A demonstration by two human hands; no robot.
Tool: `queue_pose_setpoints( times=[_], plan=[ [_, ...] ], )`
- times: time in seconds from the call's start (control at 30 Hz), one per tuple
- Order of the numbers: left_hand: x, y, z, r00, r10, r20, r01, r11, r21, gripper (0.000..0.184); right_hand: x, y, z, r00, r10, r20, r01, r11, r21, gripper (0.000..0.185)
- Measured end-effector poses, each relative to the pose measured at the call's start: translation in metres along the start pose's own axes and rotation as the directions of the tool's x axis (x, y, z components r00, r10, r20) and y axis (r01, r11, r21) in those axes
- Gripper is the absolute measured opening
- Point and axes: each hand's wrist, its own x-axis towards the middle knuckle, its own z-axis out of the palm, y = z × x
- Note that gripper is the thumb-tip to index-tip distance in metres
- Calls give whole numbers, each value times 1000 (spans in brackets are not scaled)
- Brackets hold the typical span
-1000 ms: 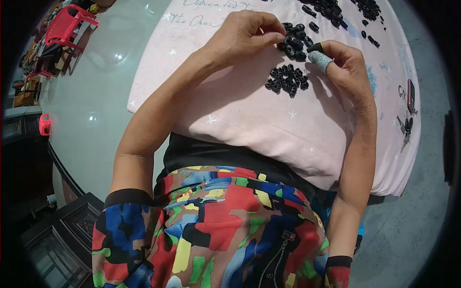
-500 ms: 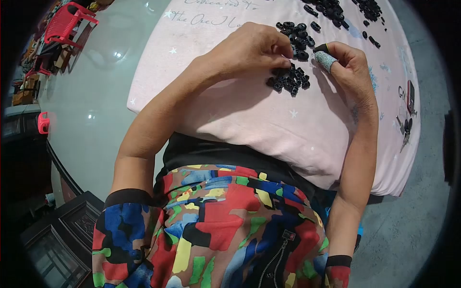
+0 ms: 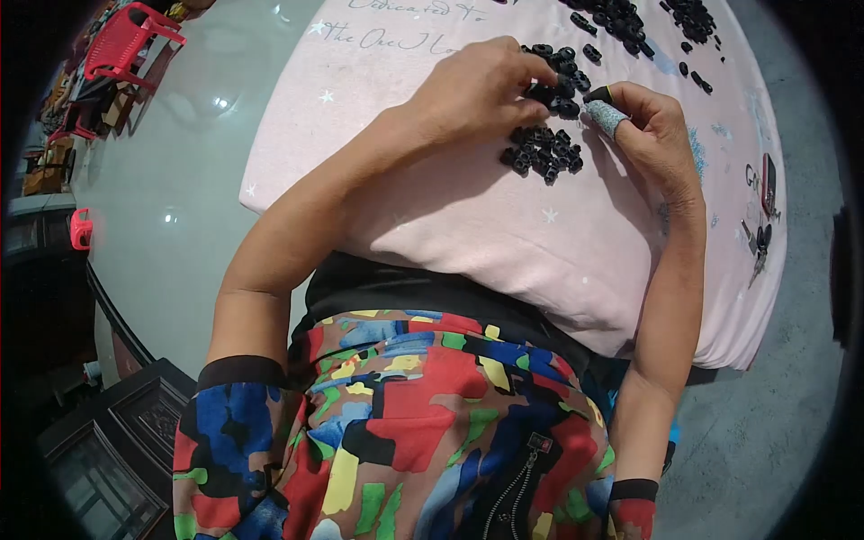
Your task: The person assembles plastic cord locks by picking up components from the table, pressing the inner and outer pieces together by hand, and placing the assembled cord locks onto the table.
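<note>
My left hand (image 3: 481, 94) reaches in from the left over a heap of small black parts (image 3: 565, 67). Its thumb and forefinger are apart, on either side of black parts at the heap's edge; whether they touch one is unclear. Just below lies a second heap of small black parts (image 3: 544, 153). To the right, my right hand (image 3: 643, 126) has a grey speckled wrap (image 3: 607, 117) on the thumb and a black, yellow-edged cover (image 3: 598, 93) on the forefinger. Those two tips are close together in a pinch; anything between them is too small to make out.
More black parts (image 3: 616, 22) lie in heaps at the far side of the pink cloth (image 3: 468, 225), with loose ones (image 3: 696, 79) on the right. Near the right edge are a red-edged object (image 3: 769, 184) and small scissors (image 3: 761, 247). A red plastic chair (image 3: 126, 45) stands far left.
My left hand has shifted up slightly from the lower heap to the upper one, and its thumb and forefinger have spread wider. My right hand has moved only slightly left.
</note>
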Motion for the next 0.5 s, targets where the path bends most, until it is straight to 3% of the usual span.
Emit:
queue_pose_setpoints(
  times=[0.1,0.2,0.3,0.4,0.5],
  plan=[
    [0,5,-1,996,-46,81,47,999,-18,26,-1,0,4,1000,10,7,-11,997,71,11],
    [0,2,2,997,-38,70,37,999,8,27,0,-1,3,999,-32,27,33,999,-42,12],
    [1,6,2,1000,10,19,-11,998,58,27,-1,-3,5,1000,3,3,-3,997,83,13],
    [5,6,14,992,125,-24,-122,988,90,26,-1,-4,4,1000,14,-25,-12,997,82,13],
    [8,10,15,997,72,20,-74,993,97,24,-1,-5,4,999,30,-23,-28,996,80,13]
  ],
)
